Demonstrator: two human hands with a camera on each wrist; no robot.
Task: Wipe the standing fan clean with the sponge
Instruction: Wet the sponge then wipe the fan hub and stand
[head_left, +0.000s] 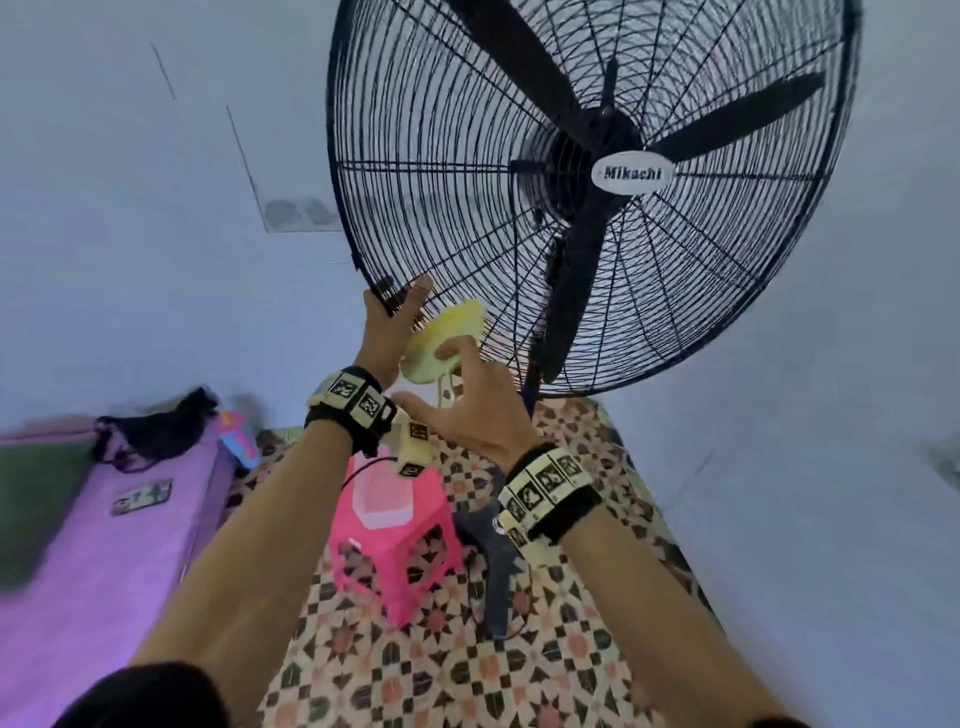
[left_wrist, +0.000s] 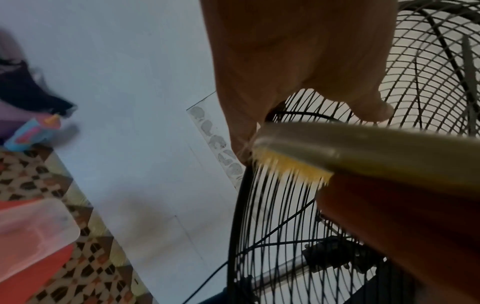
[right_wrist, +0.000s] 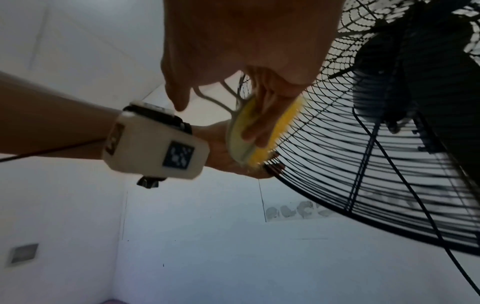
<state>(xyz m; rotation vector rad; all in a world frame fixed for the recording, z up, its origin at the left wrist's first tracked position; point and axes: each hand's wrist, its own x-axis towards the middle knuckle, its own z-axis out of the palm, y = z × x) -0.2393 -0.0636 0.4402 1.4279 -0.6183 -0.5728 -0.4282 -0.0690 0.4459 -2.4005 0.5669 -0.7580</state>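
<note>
I am steadying the standing fan (head_left: 597, 192) with my left hand (head_left: 387, 325), its grip curled on the lower-left guard rim. My right hand (head_left: 467, 400) is pressing the yellow sponge (head_left: 441, 338), grip closed on it, against the wires there. I should be keeping pressure light and stroking along the wires.

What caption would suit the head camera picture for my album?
Left hand grips the black fan guard while the right hand presses a yellow sponge to its lower wires.
</note>
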